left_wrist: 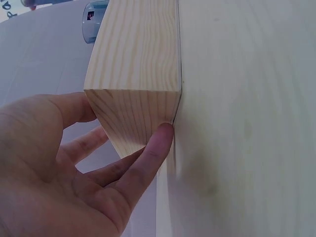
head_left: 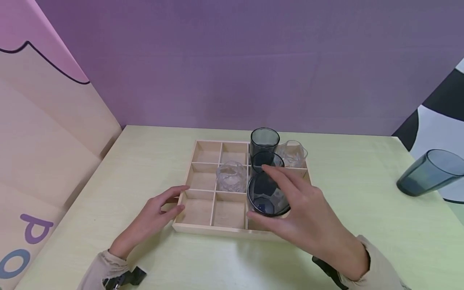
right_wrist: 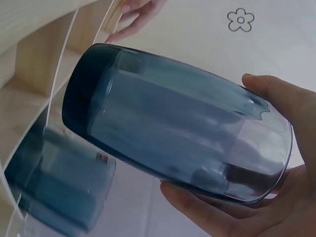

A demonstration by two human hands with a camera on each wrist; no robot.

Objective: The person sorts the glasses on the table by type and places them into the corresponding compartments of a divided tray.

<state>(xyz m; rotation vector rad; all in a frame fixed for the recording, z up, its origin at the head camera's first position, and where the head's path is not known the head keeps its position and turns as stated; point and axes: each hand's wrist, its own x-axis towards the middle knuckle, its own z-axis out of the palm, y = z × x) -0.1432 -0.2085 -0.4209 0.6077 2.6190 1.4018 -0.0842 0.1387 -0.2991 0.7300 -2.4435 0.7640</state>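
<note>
My right hand point(head_left: 308, 213) grips a blue-grey glass tumbler point(right_wrist: 177, 123) near its rim, thumb on one side and fingers on the other. The tumbler's thick base points down toward the front row of a divided wooden tray point(head_left: 224, 230). Two more grey tumblers stand behind it in the same column, a far one point(head_left: 264, 137) and a nearer one point(head_left: 272, 159) partly hidden by my fingers. My left hand point(head_left: 150, 219) touches the tray's left side, with fingertips against the wooden wall point(left_wrist: 133, 54) near the front corner.
A clear wavy glass point(head_left: 231, 177) sits in a middle-row compartment, and another clear one point(head_left: 293, 154) in the back right. A blue-grey tumbler point(head_left: 429, 173) stands on the table point(head_left: 366, 177) at the far right. A purple partition point(head_left: 232, 80) rises behind the table.
</note>
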